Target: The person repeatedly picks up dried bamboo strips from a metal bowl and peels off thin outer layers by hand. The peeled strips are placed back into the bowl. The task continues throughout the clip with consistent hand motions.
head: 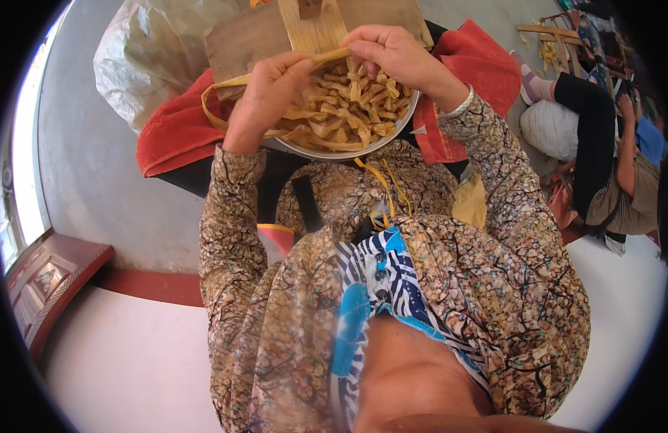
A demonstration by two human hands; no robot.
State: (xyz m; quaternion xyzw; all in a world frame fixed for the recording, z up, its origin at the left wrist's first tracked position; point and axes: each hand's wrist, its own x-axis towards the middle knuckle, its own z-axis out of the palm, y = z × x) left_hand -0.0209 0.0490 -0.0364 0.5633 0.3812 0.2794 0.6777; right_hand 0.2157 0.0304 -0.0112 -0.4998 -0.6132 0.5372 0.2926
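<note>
A long, flat, pliable yellow-tan strip is stretched between my hands. My left hand pinches it between thumb and fingers, and its loose part loops out to the left of that wrist. My right hand pinches the strip's right part between thumb and fingertips. Both hands are held above a round metal basin. Many knotted tan pieces fill the basin, with some longer strips lying over them near the front. The basin's far rim is hidden by the hands and the pieces.
Beyond the basin stands a wooden board structure. Red cloths cover my knees. A large translucent plastic sack stands at left. On the right, another person sits near a white sack and a wooden stool.
</note>
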